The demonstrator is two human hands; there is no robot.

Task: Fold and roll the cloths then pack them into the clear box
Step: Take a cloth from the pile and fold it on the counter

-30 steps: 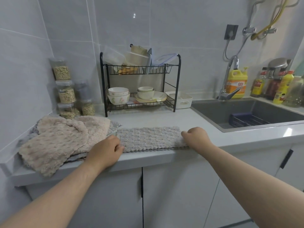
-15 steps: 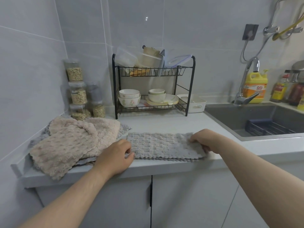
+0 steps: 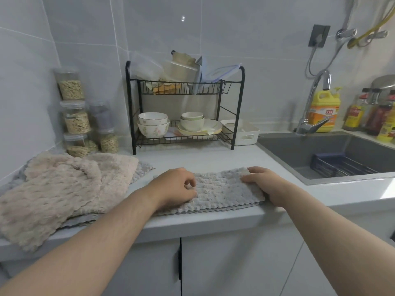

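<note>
Both grips are on the grey cloth (image 3: 220, 191), which lies as a folded strip along the near edge of the surface (image 3: 203, 159). The left grip (image 3: 175, 186) has its fingers curled in, bunching the strip's left end. The right grip (image 3: 263, 184) lies with fingers nearly straight, pressing the opposite end flat. It looks soft, light and plush, so it'll likely sag and spring open rather than slip. Best taken at the short end under the left grip, rolling toward the right grip with steady pressure. Beige cloths (image 3: 64, 189) wait in a heap just left of the left grip.
</note>
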